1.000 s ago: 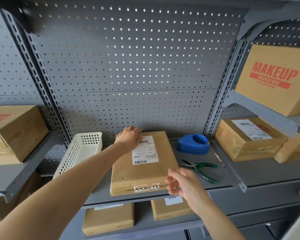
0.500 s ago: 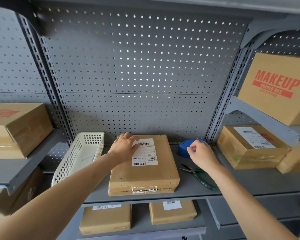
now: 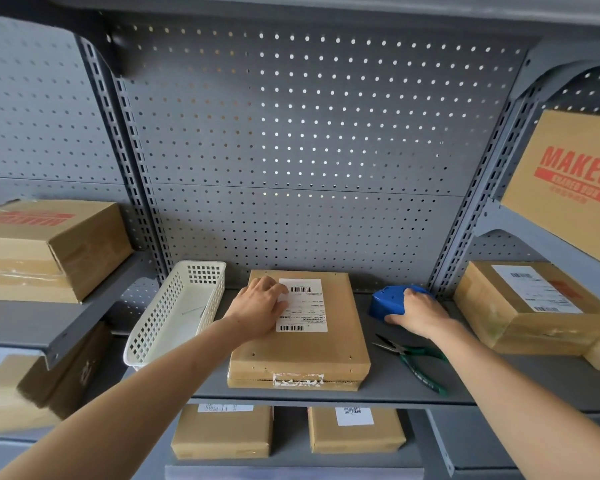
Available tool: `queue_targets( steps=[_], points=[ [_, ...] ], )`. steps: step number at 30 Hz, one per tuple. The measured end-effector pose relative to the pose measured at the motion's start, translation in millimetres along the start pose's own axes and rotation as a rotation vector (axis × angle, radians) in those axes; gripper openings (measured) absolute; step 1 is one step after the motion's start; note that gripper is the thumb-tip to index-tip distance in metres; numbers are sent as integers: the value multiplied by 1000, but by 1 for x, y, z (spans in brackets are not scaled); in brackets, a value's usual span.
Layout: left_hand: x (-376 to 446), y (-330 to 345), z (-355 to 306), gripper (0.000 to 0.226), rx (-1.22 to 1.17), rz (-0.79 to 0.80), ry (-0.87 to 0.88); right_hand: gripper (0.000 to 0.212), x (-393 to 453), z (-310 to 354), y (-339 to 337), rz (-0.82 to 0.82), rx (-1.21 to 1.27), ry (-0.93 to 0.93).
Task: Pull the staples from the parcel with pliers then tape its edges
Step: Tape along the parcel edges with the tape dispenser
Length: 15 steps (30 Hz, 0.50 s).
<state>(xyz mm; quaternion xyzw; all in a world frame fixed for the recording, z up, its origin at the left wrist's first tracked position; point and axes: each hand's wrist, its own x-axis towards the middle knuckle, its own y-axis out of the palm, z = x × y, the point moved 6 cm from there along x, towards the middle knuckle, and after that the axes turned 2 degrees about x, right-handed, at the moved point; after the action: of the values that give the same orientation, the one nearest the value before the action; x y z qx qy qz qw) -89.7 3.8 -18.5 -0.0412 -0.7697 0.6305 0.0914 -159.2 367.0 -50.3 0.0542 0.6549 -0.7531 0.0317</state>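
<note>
While left hand (image 3: pixel 261 308) presses parcel (image 3: pixel 336 344), right hand (image 3: pixel 419 315) grips tape dispenser (image 3: pixel 388 301).

Flat brown parcel (image 3: pixel 312 344) mid-shelf, green-handled pliers (image 3: pixel 417 361) beside it, blue tape dispenser (image 3: pixel 390 301) behind

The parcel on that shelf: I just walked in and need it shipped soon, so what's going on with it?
A person is working on it with both hands. The left hand rests flat on the parcel, partly over its label, steadying it on the shelf. The right hand grips the blue tape dispenser behind the pliers, which lie untouched on the shelf. A white basket sits left of the parcel. No fresh tape shows on the parcel's edges yet.
</note>
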Motion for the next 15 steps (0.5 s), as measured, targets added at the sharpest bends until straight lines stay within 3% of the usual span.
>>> queue_targets(
  steps=[7, 15],
  points=[
    [-3, -2, 1, 42, 10, 9, -11, 98, 2, -3, 8, -38, -17, 17],
    [-4, -4, -2, 42, 15, 17, -23, 89, -1, -2, 9, -101, -42, 4]
  ],
)
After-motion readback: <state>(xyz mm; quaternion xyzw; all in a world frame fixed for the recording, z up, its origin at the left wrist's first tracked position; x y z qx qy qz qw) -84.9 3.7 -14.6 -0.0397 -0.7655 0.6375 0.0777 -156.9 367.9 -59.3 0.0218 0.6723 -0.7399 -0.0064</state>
